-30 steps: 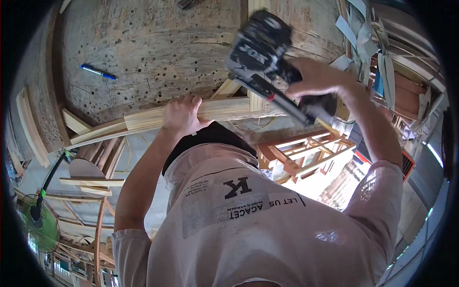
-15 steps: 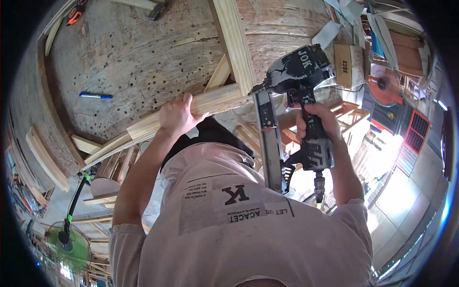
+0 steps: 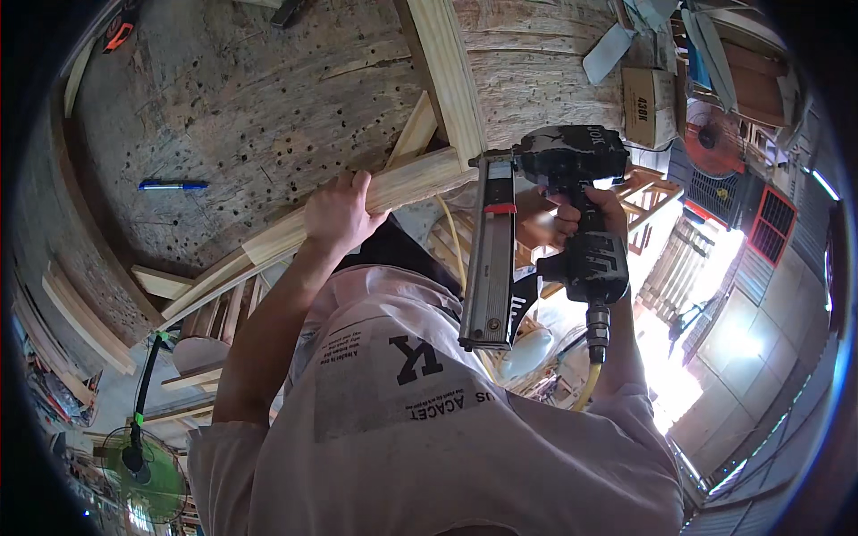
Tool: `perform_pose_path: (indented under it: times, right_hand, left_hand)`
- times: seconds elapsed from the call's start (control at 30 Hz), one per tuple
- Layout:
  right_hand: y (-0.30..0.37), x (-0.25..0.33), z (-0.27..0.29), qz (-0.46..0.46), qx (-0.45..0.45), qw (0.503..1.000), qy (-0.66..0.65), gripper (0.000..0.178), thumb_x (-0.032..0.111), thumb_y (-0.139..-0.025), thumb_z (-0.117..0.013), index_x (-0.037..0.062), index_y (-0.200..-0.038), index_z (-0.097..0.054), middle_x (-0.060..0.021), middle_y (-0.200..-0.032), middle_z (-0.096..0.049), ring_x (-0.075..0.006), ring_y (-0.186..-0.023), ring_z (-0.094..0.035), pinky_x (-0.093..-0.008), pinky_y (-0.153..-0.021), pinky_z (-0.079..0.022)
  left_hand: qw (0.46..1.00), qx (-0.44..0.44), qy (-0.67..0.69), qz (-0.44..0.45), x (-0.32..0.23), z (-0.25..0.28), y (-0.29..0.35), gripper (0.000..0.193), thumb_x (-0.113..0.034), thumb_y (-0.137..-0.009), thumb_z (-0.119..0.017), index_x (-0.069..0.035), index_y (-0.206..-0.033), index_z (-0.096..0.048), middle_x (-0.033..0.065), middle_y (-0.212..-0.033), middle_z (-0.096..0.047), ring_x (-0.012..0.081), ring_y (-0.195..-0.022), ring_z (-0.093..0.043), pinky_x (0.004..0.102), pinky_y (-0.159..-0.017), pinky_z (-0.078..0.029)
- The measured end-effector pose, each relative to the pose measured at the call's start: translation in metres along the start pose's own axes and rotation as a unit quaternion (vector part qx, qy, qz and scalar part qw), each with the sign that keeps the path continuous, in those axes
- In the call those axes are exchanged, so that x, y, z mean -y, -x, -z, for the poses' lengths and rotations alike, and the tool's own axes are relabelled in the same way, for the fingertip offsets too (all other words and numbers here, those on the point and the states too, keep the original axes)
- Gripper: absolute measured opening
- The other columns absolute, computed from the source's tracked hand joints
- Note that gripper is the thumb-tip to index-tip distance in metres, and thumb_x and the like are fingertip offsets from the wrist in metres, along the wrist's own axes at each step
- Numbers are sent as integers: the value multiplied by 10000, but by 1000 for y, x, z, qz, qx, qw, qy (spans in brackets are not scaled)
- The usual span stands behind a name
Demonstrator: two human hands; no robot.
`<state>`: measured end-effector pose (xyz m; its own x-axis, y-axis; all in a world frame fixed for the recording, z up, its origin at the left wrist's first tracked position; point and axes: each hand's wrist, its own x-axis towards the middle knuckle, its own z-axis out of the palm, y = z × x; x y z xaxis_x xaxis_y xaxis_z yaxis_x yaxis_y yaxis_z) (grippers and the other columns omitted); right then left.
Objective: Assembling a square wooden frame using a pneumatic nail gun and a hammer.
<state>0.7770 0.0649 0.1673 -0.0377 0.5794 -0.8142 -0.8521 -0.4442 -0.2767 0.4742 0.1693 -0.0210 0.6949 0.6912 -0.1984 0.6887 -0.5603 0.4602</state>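
My right hand [image 3: 565, 220] is wrapped around the handle of a black pneumatic nail gun [image 3: 572, 154] with a long silver magazine. Its nose is at the corner where a pale wooden rail [image 3: 416, 177] meets a second wooden bar [image 3: 447, 76]; whether it touches cannot be made out. A yellow air hose [image 3: 587, 389] hangs from the fitting on its handle. Over the rail's near edge, left of that corner, my left hand [image 3: 338, 213] is closed, its thumb along the near side. A short diagonal brace [image 3: 414, 129] sits inside the corner.
The frame lies on a worn, hole-pocked wooden board [image 3: 259, 116]. On it are a blue pen [image 3: 173, 186] and, at the far left, an orange-and-black tool [image 3: 119, 36]. A curved wooden piece [image 3: 85, 317] lies left. Beyond the nail gun are a cardboard box [image 3: 650, 107] and a red fan [image 3: 712, 138].
The nail gun has tipped, its head dropping level and its magazine's lower end swinging left. The yellow hose has come into view. My left hand still grips the rail.
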Motion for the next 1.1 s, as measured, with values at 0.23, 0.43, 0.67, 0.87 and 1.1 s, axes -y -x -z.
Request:
perform_pose_path:
  times: [0.23, 0.43, 0.67, 0.87, 1.1]
  right_hand:
    - [-7, -6, -16, -7, -35, 999, -20, 568, 356, -923, -486, -94, -1270, -478, 5, -702, -456, -125, -663, -508, -305, -641, -480]
    - [0, -8, -23, 33, -19, 999, -8, 644, 334, -920, -479, -138, -1342, -365, -7, -698, -419, -139, -673, -509, -326, -642, -501]
    - [0, -7, -27, 54, -25, 998, 10, 635, 331, -921, -479, -134, -1342, -376, -9, -708, -437, -132, -675, -513, -317, -642, -497]
    - [-12, -7, -19, 42, -8, 999, -24, 589, 347, -911, -498, -119, -1267, -445, -17, -728, -465, -149, -677, -500, -335, -701, -494]
    - [-14, -24, -46, 55, -113, 992, -13, 409, 386, -884, -540, -10, -951, -617, -49, -604, -527, -217, -600, -585, -432, -635, -524]
  left_hand:
    - [1000, 7, 15, 1, 4, -6, 0, 559, -466, -670, -803, -85, -996, -556, 92, -879, -615, 254, -746, -678, 372, -597, -567]
    - [1000, -3, 27, -1, 4, -7, 0, 579, -468, -663, -806, -82, -1016, -557, 93, -879, -613, 256, -742, -679, 372, -605, -566]
    - [1000, -8, 18, -5, 3, -8, 0, 580, -455, -646, -819, -81, -1001, -554, 91, -860, -609, 256, -717, -673, 374, -600, -562]
    - [1000, -18, 20, -7, 2, -6, 0, 577, -454, -645, -818, -82, -1000, -555, 85, -850, -607, 254, -703, -670, 373, -590, -560]
    - [1000, -12, 16, 8, 0, -5, 2, 552, -484, -678, -788, -97, -993, -552, 99, -871, -641, 266, -722, -677, 389, -592, -565]
